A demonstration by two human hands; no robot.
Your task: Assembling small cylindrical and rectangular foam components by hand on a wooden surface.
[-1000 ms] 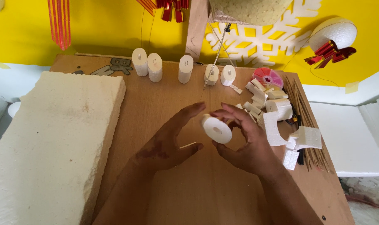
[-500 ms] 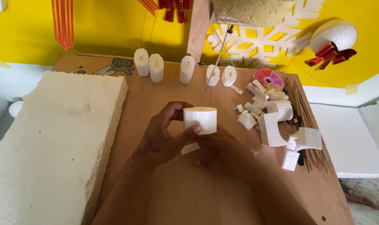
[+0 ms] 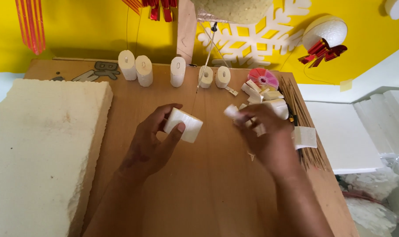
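Left hand (image 3: 149, 147) pinches a white cut foam cylinder (image 3: 184, 125) over bare brown board (image 3: 208, 184), right hand (image 3: 267, 136) pinches a small white foam scrap (image 3: 231, 111) beside the scrap pile (image 3: 263, 94); 5 slotted foam cylinders (image 3: 178, 71) stand beyond the grip.

This looks like a craft workshop for foam decorations. A brown worktop (image 3: 208, 184) carries a thick foam slab (image 3: 41, 149), a row of cut foam cylinders (image 3: 177, 71), offcuts (image 3: 263, 94) and thin sticks (image 3: 302, 131); a foam snowflake (image 3: 252, 39) hangs on the yellow wall (image 3: 85, 30).
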